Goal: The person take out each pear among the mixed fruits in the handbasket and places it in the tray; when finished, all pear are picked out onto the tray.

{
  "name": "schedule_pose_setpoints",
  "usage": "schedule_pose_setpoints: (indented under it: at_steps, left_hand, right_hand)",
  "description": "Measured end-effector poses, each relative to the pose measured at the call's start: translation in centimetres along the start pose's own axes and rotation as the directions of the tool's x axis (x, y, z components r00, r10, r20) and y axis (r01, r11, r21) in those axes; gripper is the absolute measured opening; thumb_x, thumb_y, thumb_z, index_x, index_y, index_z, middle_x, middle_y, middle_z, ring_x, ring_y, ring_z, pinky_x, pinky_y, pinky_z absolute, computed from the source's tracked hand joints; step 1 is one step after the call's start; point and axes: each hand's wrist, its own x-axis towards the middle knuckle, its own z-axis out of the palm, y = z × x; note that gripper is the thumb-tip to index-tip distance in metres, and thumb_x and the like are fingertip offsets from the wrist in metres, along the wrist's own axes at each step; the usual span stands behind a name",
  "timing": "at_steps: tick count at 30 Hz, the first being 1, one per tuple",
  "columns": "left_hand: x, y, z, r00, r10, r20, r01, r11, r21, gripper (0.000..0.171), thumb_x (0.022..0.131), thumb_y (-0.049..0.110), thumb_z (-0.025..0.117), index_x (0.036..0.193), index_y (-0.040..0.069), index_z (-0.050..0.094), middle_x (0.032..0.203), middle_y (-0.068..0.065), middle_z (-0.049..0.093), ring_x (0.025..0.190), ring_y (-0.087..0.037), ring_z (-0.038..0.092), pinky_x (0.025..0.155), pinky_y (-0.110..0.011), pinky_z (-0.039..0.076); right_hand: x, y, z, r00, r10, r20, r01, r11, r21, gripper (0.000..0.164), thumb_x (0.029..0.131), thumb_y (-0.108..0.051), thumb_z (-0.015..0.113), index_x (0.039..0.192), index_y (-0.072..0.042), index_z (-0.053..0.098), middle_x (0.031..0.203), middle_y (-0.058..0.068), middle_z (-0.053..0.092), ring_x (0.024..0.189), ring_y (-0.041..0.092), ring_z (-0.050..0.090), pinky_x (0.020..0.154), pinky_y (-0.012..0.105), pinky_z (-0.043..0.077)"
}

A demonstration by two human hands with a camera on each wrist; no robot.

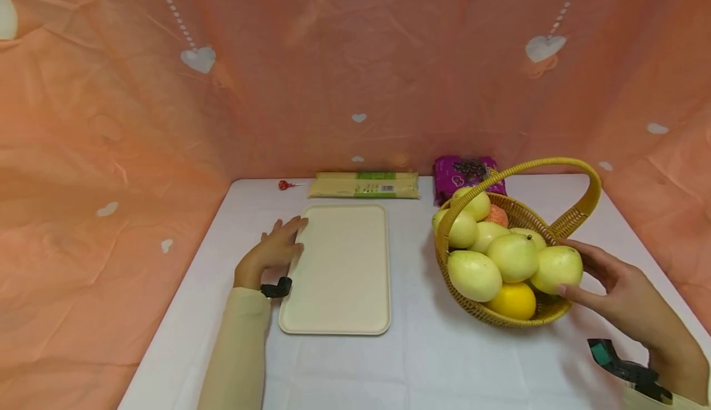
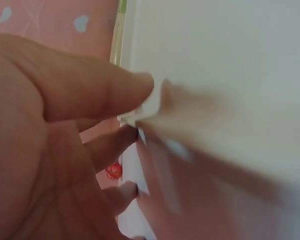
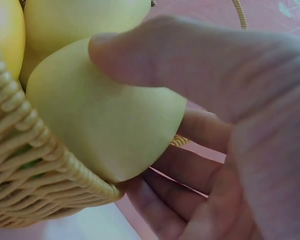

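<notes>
You have a white table [image 1: 344, 376] in front of you, with peach-orange curtains [image 1: 328, 70] printed with white hearts and closing in the far side and both flanks. Put the clock face on the cream tray [image 1: 339, 268]: the basket [image 1: 472, 311], woven and with a tall arched handle, stands at 3 o'clock. A red lollipop [image 1: 284, 185] lies at 11, a long yellow-green packet [image 1: 366, 186] just past 12, and a purple packet [image 1: 452, 176] near 2, partly behind the basket.

Count one tray, one basket, one lollipop and two packets. In the basket you can see seven pale green-yellow fruits [image 1: 511, 259], one orange-yellow fruit [image 1: 512, 302] at its 6 o'clock and one reddish fruit [image 1: 497, 215] toward its 12; any deeper ones are hidden.

Your left hand [image 1: 272, 251] reaches to the tray's edge between 9 and 10 o'clock, fingers spread and fairly straight along the rim, thumb over the tray's surface. Your right hand [image 1: 639, 299] comes in from the basket's 4 o'clock and grips the pale fruit [image 3: 105, 110] at the basket's 3, thumb across it and fingers round its outer side, the fruit just at the woven rim.
</notes>
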Motion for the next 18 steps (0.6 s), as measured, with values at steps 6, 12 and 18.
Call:
schedule_pose_setpoints:
  at_steps: [6,12,18]
  left_hand:
    - [0.3,-0.4,0.4,1.000,-0.003,-0.015,0.004,1.000,0.021,0.079,0.099,0.013,0.050,0.174,0.007,0.024,0.177,-0.028,0.029,0.166,-0.059,-0.001,0.124,-0.087,-0.005]
    - [-0.2,-0.4,0.0,1.000,-0.003,0.005,0.003,1.000,0.028,0.078,0.103,0.015,0.052,0.174,0.006,0.023,0.177,-0.030,0.026,0.166,-0.059,-0.001,0.126,-0.084,-0.005]
    - [-0.6,-0.3,-0.2,1.000,-0.023,0.005,0.023,0.998,0.060,0.077,0.106,0.019,0.056,0.174,0.005,0.024,0.180,-0.027,0.021,0.167,-0.058,0.002,0.128,-0.082,-0.002]
  right_hand:
    - [-0.2,-0.3,0.1,0.998,0.019,-0.056,-0.021,0.999,-0.030,0.077,0.089,-0.005,0.090,0.158,-0.007,0.056,0.135,-0.040,0.055,0.118,-0.026,0.049,0.093,-0.005,0.037]
    - [-0.2,-0.2,-0.3,0.990,0.049,-0.130,-0.042,0.998,0.054,0.078,0.090,0.004,0.086,0.160,-0.013,0.056,0.135,-0.034,0.055,0.113,-0.026,0.055,0.088,-0.002,0.048]
    - [-0.9,-0.1,-1.1,0.981,0.046,-0.186,0.037,0.908,0.417,0.082,0.088,0.028,0.071,0.157,-0.014,0.059,0.145,-0.015,0.062,0.116,-0.010,0.068,0.087,0.005,0.056]
